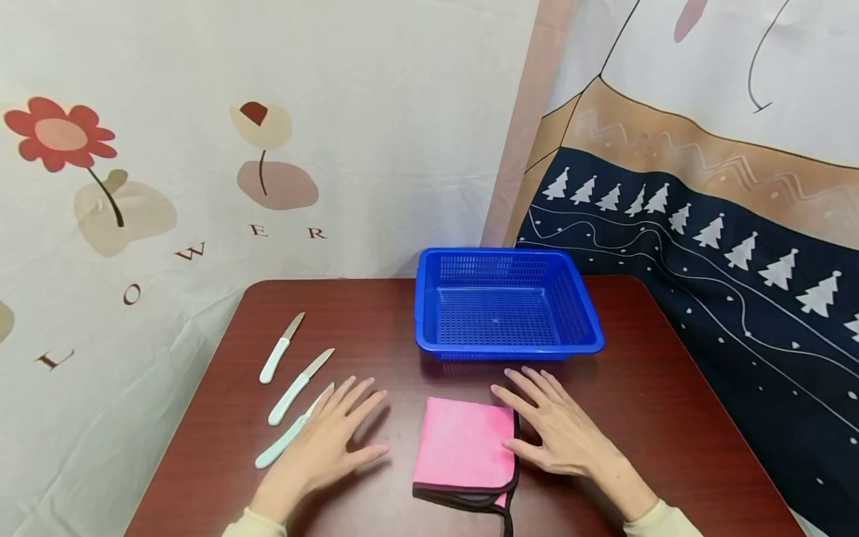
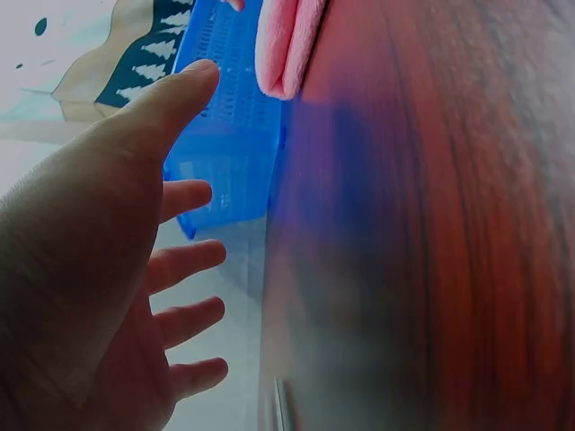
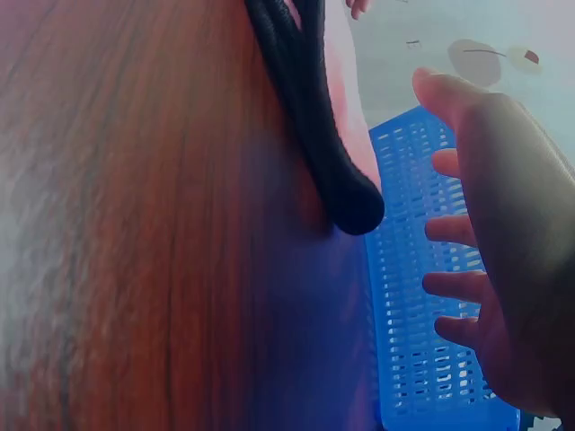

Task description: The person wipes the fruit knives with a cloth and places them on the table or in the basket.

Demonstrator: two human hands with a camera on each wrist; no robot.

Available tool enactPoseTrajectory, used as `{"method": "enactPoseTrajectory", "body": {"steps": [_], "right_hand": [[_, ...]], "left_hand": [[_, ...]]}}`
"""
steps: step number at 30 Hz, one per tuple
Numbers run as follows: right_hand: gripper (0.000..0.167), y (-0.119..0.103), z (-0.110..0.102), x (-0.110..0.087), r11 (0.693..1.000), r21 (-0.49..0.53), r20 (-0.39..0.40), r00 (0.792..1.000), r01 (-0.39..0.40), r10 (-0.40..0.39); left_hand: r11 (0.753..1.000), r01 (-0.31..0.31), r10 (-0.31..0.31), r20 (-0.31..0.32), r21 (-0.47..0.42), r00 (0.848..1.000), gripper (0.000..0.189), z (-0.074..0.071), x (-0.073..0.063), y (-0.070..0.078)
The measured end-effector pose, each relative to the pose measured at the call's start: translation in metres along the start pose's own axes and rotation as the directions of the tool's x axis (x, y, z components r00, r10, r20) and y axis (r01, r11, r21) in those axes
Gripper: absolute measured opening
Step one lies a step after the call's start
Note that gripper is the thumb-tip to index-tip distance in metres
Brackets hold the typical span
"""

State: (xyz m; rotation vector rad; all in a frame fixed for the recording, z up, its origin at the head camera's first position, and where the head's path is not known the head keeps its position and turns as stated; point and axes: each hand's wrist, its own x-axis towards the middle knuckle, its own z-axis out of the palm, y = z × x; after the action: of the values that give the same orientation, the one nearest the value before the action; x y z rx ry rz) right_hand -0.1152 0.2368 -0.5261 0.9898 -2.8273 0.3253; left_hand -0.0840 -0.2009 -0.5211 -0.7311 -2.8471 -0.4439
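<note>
A folded pink cloth (image 1: 464, 445) with black edging and a black loop lies near the front middle of the table. My left hand (image 1: 326, 440) is left of it, fingers spread, holding nothing; it partly covers the nearest knife (image 1: 282, 445), which has a pale green handle. Two more knives with pale handles, a middle one (image 1: 288, 399) and a farther one (image 1: 274, 362), lie beyond it. At the cloth's right edge is my right hand (image 1: 560, 425), fingers spread and holding nothing. Its thumb overlaps the cloth in the head view; the right wrist view shows the hand apart from it.
Behind the cloth stands a blue plastic basket (image 1: 510, 350) with perforated walls and no contents visible. The dark red wooden table (image 1: 376, 321) ends at a printed curtain (image 1: 376, 134) behind, and a navy tree-patterned fabric (image 1: 731, 298) hangs on the right.
</note>
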Motion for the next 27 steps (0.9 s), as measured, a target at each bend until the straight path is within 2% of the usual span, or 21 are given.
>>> {"method": "enactPoseTrajectory", "body": {"steps": [10, 19, 27], "right_hand": [[0.086, -0.010, 0.004, 0.012, 0.998, -0.003, -0.040, 0.997, 0.066, -0.066], [0.085, -0.022, 0.008, 0.028, 0.990, 0.001, -0.062, 0.988, 0.142, -0.142], [0.084, -0.031, 0.012, 0.038, 0.983, 0.002, -0.070, 0.980, 0.185, -0.185]], "left_hand": [[0.994, 0.097, -0.099, -0.041, -0.042, 0.994, 0.085, -0.010, -0.020, -0.012], [0.992, 0.122, -0.124, -0.148, -0.023, 0.981, 0.084, -0.021, -0.039, -0.025], [0.983, 0.182, -0.185, -0.146, -0.034, 0.972, 0.083, -0.027, -0.053, -0.032]]}}
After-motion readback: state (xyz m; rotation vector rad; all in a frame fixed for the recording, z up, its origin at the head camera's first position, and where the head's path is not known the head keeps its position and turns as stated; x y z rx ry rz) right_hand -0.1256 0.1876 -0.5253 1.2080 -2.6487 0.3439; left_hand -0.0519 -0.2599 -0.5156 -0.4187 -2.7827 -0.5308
